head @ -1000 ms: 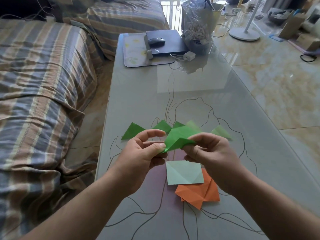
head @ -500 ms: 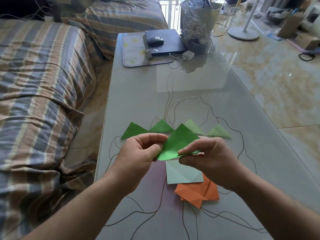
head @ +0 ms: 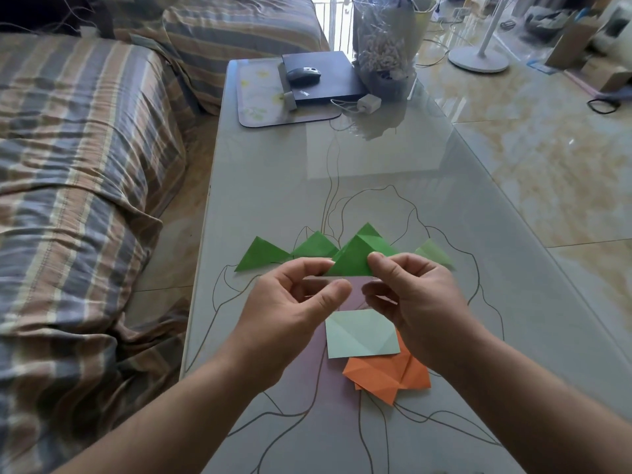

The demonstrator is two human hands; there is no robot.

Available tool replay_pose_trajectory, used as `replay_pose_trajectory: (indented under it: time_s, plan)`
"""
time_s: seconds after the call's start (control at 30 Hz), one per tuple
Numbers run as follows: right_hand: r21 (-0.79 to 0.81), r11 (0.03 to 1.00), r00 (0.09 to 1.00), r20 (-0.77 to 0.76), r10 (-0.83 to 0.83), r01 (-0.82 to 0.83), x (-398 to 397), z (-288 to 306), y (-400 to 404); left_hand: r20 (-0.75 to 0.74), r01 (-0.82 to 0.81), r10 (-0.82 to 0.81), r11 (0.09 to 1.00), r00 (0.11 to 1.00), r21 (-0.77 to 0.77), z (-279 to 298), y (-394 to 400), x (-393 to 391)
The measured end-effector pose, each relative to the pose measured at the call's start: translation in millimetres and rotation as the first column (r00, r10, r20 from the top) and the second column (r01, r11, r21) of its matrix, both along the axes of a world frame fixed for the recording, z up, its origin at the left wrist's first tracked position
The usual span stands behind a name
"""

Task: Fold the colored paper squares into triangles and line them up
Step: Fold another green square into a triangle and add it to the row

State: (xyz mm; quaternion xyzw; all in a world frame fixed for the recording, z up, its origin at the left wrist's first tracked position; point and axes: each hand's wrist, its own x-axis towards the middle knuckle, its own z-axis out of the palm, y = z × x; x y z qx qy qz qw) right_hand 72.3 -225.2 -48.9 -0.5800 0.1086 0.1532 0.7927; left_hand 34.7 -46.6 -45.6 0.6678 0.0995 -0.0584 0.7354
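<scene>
Lying nearest the person, at 6 o'clock on the counter (head: 393, 186), the orange paper (head: 384, 379) is sitting creased and partly covered by the pale green square (head: 359, 333), which is overlapping its far edge.

Hovering just beyond the square, the left hand (head: 290, 313) and the right hand (head: 420, 295) are facing each other above the counter. The right hand's fingers (head: 378, 260) are pinching the lower right corner of the green folded triangle (head: 352, 260), which is standing point-up between the two hands. The left hand's fingers are curling toward the triangle's lower left corner; whether they are gripping it cannot be told, and its thumb is standing apart from the paper.

Lying behind the hands, a row of finished pieces is running from 9 o'clock to 3 o'clock: the dark green triangle (head: 261, 256), the second green triangle (head: 314, 248), another green tip (head: 369, 230) behind the held piece, and the light green triangle (head: 436, 253).

Sitting at 12 o'clock on the far end are the place mat (head: 260, 97), the black laptop (head: 328, 87) carrying the mouse (head: 303, 75), the white charger (head: 368, 102) and the wrapped bouquet (head: 386, 42). The striped sofa (head: 78, 165) is lying at 9 o'clock.
</scene>
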Motion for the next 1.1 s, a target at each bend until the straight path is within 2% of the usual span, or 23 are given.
replay_pose_trajectory:
  time_s: [0.07, 0.27, 0.47, 0.83, 1.1]
  plan:
    - [-0.001, 1.0, 1.0, 0.008, -0.021, 0.021, -0.1, -0.6, 1.6, 0.018, -0.056, 0.055, 0.997, 0.998, 0.052, -3.1, -4.0, -0.4]
    - [-0.032, 0.993, 0.993, 0.026, -0.111, 0.112, -0.8, -6.9, 6.3, 0.091, -0.124, 0.119, 0.991, 0.989, 0.051, -6.6, -8.1, 0.2]
    - [-0.115, 0.981, 0.985, 0.091, -0.148, 0.158, -2.9, -7.7, 7.5, 0.019, -0.176, 0.176, 0.984, 0.984, -0.006, -9.2, -12.9, -0.1]
    - [-0.128, 0.982, 0.986, 0.111, -0.125, 0.139, -4.0, -6.6, 7.2, -0.074, -0.111, 0.101, 0.983, 0.992, -0.145, -11.1, -12.4, 0.1]
    - [-0.135, 0.979, 0.983, 0.125, -0.137, 0.154, -4.1, -9.2, 7.7, -0.062, -0.141, 0.135, 0.983, 0.989, -0.115, -13.1, -12.5, 1.0]
